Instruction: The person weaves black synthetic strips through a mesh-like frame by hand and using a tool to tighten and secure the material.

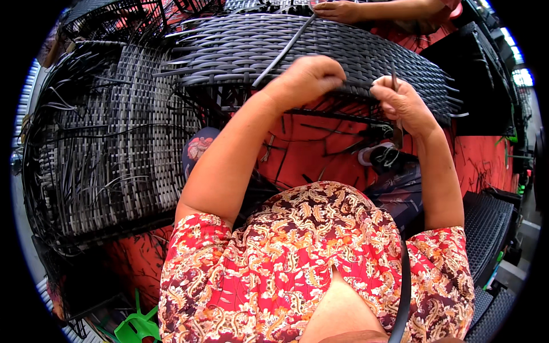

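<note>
A curved panel of woven dark grey plastic strips (246,46) spans the space in front of me, loose strip ends sticking out at both sides. At its near edge my left hand (309,80) is closed, fingers curled down; whatever lies in them is hidden. My right hand (405,106) is closed around a slim tool (398,134), its thin dark tip pointing up past my thumb and its exact kind unclear. Thumb and forefinger of that hand are beside the panel's edge. A long loose grey strip (284,50) slants across the weave, just beyond my left wrist.
Another person's hand (337,10) rests at the panel's far side. A large woven piece with loose strips (148,143) stands at left. Strip scraps litter the red floor covering (297,146). Black panels (474,80) are at right, a green plastic object (137,327) at lower left.
</note>
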`<control>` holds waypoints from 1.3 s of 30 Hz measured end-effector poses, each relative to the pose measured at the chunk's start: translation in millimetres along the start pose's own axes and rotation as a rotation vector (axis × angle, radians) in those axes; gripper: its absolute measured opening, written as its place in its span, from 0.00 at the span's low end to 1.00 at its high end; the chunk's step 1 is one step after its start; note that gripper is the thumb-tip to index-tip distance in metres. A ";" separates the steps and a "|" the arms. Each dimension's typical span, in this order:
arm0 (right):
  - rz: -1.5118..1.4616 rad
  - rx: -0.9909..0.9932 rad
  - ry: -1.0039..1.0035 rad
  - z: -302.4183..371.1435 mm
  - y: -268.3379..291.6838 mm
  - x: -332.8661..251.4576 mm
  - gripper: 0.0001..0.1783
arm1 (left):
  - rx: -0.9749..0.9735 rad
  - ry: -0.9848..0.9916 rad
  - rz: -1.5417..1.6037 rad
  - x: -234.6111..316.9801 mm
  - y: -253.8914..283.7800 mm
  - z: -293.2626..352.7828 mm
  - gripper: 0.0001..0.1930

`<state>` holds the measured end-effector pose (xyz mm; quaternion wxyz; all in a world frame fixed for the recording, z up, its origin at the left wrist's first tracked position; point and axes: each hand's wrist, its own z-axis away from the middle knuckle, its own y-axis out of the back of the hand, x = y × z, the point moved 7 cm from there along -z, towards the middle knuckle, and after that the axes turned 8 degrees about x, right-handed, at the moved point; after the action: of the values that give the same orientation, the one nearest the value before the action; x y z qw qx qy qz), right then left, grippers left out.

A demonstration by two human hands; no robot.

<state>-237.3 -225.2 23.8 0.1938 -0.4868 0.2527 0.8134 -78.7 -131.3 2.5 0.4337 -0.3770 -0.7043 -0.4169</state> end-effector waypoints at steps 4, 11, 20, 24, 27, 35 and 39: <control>-0.442 -0.188 -0.156 28.6 -24.5 41.8 0.34 | 0.226 0.097 0.520 -7.8 56.7 2.5 0.06; -0.449 -0.272 -0.277 75.1 -86.9 112.9 0.19 | 0.207 0.106 0.932 -19.4 55.0 -3.5 0.05; 0.172 0.052 0.167 52.8 -36.3 76.0 0.12 | 0.173 0.117 0.907 -17.4 54.6 -11.3 0.05; 0.369 0.236 0.329 42.9 -22.2 33.2 0.13 | 0.142 0.131 0.895 -16.9 53.9 -10.6 0.05; 0.581 0.324 0.456 30.0 -29.0 3.9 0.09 | 0.115 0.129 0.874 -17.2 58.6 -6.2 0.05; 0.856 0.383 0.709 11.7 -35.2 -23.4 0.09 | 0.102 0.126 0.859 -9.6 54.4 -10.1 0.05; 0.997 0.349 0.699 8.0 -44.2 -26.6 0.10 | 0.098 0.135 0.846 -9.1 54.5 -9.2 0.06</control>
<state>-206.1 -187.0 40.7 -0.2256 -0.5085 0.6265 0.5458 -24.2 -121.1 10.9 0.6289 -0.5833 -0.4768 -0.1922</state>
